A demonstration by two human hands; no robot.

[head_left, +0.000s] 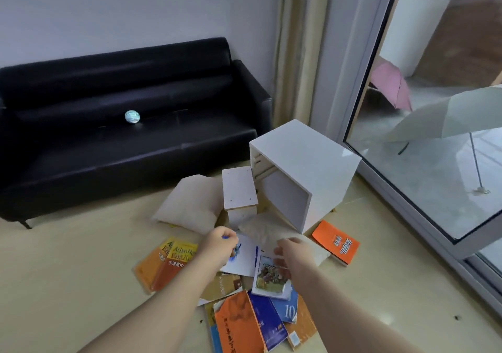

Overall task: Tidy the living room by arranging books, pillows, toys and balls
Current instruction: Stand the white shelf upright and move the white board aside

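Heap of books (288, 312) on the floor (68, 284), bottom centre of frame, both hands above it.

Nearest, at the bottom edge: orange book (236, 325) overlapping a blue book (267, 322). Above these: left hand (218, 246) over a white book (244, 260) with blue scribbles, fingers curled under; whether they grip anything cannot be told. Right hand (294, 254) over a picture book (269, 273), fingers blurred, loosely apart, holding nothing. Yellow books (173, 257) lie left of the hands, a second orange book (336, 245) to the right. Beyond, centre: large pillow (190, 206), small pillow (260, 230), white drawer box (239, 189), tipped white cabinet (304, 173). Farthest, left half: black sofa (122, 157), ball (132, 116) on its seat. Right: umbrellas (448, 118) behind a glass door (407, 176).
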